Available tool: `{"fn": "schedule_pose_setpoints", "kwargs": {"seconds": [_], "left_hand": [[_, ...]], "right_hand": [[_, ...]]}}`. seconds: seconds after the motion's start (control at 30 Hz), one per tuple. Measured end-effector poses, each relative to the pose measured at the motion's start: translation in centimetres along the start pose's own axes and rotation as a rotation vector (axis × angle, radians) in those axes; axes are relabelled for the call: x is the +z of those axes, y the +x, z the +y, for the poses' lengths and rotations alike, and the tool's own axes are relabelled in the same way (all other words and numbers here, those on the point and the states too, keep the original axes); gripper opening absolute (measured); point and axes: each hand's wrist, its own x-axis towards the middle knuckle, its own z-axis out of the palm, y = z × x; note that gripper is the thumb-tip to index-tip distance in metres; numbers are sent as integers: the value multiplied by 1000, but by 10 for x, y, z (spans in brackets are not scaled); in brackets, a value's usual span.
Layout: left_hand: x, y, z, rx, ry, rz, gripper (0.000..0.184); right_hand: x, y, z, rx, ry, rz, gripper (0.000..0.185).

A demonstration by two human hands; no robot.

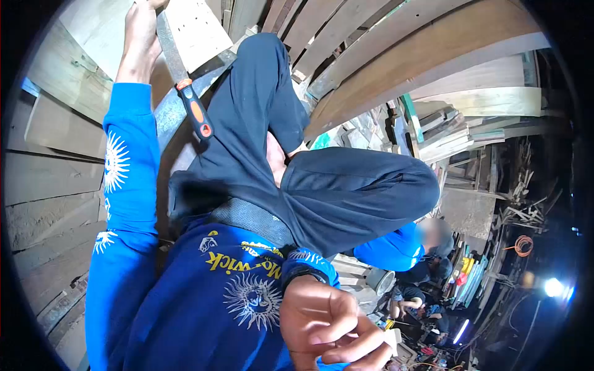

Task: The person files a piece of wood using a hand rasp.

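At the top left, my left hand (141, 37) is closed, its fingertips cut off by the frame edge. Beside it lies the long grey blade of a hand tool (197, 114) with a black and orange handle, which points back toward my lap. A pale board (197, 34) is just right of the blade. What the left fingers grip cannot be made out. My right hand (334, 324) is low in front of my blue shirt, palm up, its fingers loosely bent and apart with nothing visible between them.
My crossed legs (352, 191) fill the middle. Long planks (421, 62) curve across the upper right, and more boards (52, 176) line the left. A wood scrap pile (442, 133) lies beyond. A co-worker in a blue sleeve (390, 250) sits at the right; other people are farther back.
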Motion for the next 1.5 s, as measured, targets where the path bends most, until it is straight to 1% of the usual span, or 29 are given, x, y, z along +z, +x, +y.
{"fn": "schedule_pose_setpoints", "kwargs": {"seconds": [0.03,0.1,0.17,0.23,0.27,0.3,0.37,0.4,0.43,0.57,0.63,0.67,0.77,0.8,0.83,0.9,0.93,0.97,1.03,1.1,1.17,1.2,1.33,1.43,1.47,1.5], "left_hand": [[-2,0,-2,-3,-5,2,24],[-3,3,-5,67,20,-19,24],[-4,3,-3,37,36,-12,24],[-3,0,-2,20,-15,-67,24],[46,-45,13,171,-50,95,26],[43,-44,15,175,-44,100,26],[45,-43,14,132,-52,19,26],[51,-48,16,155,-63,65,23],[53,-48,17,156,-70,65,23],[42,-40,7,88,-140,80,20],[35,-37,8,-66,-175,49,20],[36,-39,10,-62,-170,55,20],[46,-44,14,88,-68,73,18],[47,-46,15,107,-65,61,19],[24,-24,-3,105,-59,57,19],[26,-21,6,43,-460,-195,19],[27,-31,2,32,-90,51,18],[32,-32,0,30,-97,49,18],[31,-31,3,110,-55,67,16],[36,-37,10,112,-8,97,15],[38,-37,8,82,-92,52,15],[40,-39,8,150,-68,48,17],[40,-40,10,130,-48,66,17],[43,-40,13,139,-27,46,14],[37,-36,10,-39,-104,80,14],[30,-29,4,-38,-98,81,14]], "right_hand": [[-4,0,-2,2,-1,-6,28],[-12,-3,-9,-38,-77,-76,29],[-12,-1,-13,-43,-87,-91,27],[-3,9,-22,51,-285,-131,16],[17,16,12,-205,-333,110,17],[14,12,9,-112,-267,10,18],[10,7,5,-97,-218,-10,19],[6,5,4,-93,-194,-20,19],[3,3,3,-91,-180,-26,20],[-5,0,-2,-82,-161,-59,22],[-5,0,-4,-75,-158,-67,24],[-4,1,-5,-67,-156,-66,24],[-4,1,-5,-46,-150,-75,27],[-5,-1,-5,-45,-143,-82,27],[-7,-1,-5,-42,-133,-90,28],[-7,-2,-4,-16,-102,-96,29],[-13,-5,-6,-53,-112,-140,30],[-17,-6,-7,-92,-124,-188,31],[-19,-10,-8,-93,-130,-178,31],[-16,-9,-9,-83,-141,-160,31],[-15,-8,-9,-76,-151,-153,31],[-14,-8,-10,-74,-155,-154,31],[-13,-7,-10,-67,-166,-138,31],[-13,-6,-12,-62,-171,-140,31],[-14,-6,-11,-63,-176,-141,31],[-14,-6,-12,-63,-178,-140,31]]}}
